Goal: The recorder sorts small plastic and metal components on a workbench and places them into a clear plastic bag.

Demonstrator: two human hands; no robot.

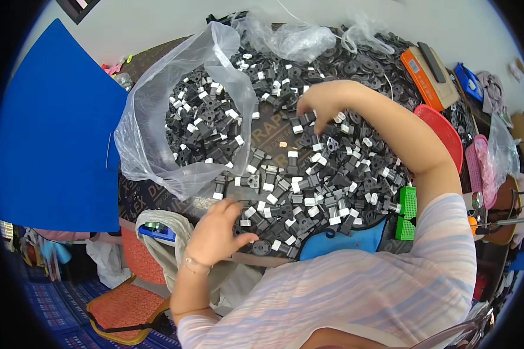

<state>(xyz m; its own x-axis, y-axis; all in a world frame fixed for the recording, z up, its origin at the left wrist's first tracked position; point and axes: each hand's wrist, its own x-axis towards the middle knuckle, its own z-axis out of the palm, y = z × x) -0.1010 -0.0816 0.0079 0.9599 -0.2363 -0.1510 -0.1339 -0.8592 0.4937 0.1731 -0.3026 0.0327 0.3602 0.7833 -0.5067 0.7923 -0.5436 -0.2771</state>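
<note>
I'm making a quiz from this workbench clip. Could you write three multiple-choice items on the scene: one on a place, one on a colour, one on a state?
1. Where does the clear plastic bag of parts lie?
A. Left of the loose pile
B. Under the table
C. On the orange chair

2. What colour is the small perforated block at the pile's right edge?
A. Yellow
B. Green
C. White

3. How is the right hand placed?
A. Resting in the lap
B. Holding the bag's mouth
C. Reaching to the far side of the pile of black and white parts

Answers: 1 A, the bag sits open left of the pile. 2 B, the block is bright green. 3 C, the arm stretches over the pile, fingers down on parts, while the left hand is at the near edge.
</note>
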